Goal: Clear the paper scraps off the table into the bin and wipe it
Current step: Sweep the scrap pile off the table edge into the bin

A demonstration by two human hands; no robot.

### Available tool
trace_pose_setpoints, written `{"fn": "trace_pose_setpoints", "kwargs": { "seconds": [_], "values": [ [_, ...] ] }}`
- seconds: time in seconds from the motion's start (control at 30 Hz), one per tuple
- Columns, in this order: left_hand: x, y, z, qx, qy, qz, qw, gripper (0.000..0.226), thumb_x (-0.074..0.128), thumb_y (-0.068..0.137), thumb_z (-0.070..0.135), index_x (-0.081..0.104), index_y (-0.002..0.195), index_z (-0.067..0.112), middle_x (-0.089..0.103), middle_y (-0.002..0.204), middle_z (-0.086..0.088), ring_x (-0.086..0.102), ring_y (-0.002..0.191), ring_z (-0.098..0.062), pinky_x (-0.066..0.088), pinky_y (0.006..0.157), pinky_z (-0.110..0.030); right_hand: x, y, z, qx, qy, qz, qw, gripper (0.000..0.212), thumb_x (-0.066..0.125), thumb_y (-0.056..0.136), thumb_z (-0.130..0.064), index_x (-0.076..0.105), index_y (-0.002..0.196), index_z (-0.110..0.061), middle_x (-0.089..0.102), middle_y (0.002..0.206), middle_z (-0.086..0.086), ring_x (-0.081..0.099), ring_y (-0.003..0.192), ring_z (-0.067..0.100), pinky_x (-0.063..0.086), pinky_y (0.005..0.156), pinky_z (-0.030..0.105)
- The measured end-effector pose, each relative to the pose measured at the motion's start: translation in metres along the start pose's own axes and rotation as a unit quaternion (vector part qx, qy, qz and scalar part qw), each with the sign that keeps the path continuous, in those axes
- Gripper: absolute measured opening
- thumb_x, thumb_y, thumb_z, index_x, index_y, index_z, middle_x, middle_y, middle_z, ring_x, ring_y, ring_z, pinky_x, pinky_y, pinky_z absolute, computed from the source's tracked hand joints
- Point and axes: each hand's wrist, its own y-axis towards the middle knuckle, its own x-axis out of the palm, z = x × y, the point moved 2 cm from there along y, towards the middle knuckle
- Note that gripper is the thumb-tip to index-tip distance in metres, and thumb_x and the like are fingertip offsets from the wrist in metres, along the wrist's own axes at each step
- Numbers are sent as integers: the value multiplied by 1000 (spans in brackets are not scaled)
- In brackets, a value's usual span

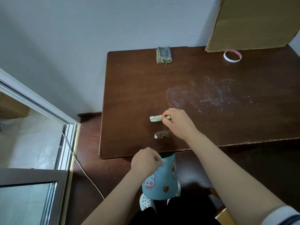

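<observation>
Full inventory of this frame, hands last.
table: 1, dark brown, centre
brush: 1, green-white, in right hand
scrap pile: 1, brownish, near table's front edge
bin: 1, blue, printed, below front edge
cloth: 1, grey, far edge
tape roll: 1, white, far right
cardboard box: 1, tan, far right corner
smears: several, whitish, table middle
cable: 1, white, floor left
slippers: 2, white dotted, floor
left hand: 1, grips bin rim
right hand: 1, grips brush

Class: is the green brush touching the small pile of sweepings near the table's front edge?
Apart. The head view shows a strip of bare table between the green brush and the pile of sweepings.
</observation>
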Motion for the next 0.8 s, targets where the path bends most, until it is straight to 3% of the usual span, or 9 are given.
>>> {"fn": "trace_pose_setpoints", "kwargs": {
  "seconds": [0.17,0.37,0.47,0.67,0.8],
  "values": [
    [0,1,0,-1,3,-2,1000,18,64,86,36,74,95,23,64,68,5,68,79,-15,56,74,-30,-1,-26,-3,-8,16,-37,999,18,52,86,-20,69,84,-15,64,87,0,57,75,16,50,69,37],
    [0,1,0,2,-1,0,1000,18,65,86,35,74,95,23,65,68,4,69,79,-15,57,74,-31,-15,-2,13,14,42,87,995,16,53,91,-14,67,97,-11,60,94,2,53,72,16,46,68,32],
    [1,1,0,0,0,-4,1000,18,65,86,36,74,96,23,65,67,5,69,78,-14,57,73,-31,-10,1,21,42,19,73,996,17,51,92,-16,66,98,-10,60,95,4,55,74,19,47,68,34],
    [3,2,1,-4,10,-13,1000,19,63,88,36,73,98,24,67,73,3,68,80,-15,55,72,-29,3,-29,9,13,0,15,1000,17,52,90,-19,68,90,-11,59,86,2,51,67,16,37,59,28],
    [5,-2,2,2,22,-15,1000,17,63,87,34,74,96,23,68,72,2,68,80,-16,57,75,-31,-4,-37,5,6,46,62,997,14,53,90,-15,67,89,-12,60,85,-1,50,63,14,38,56,24]
  ]
}}
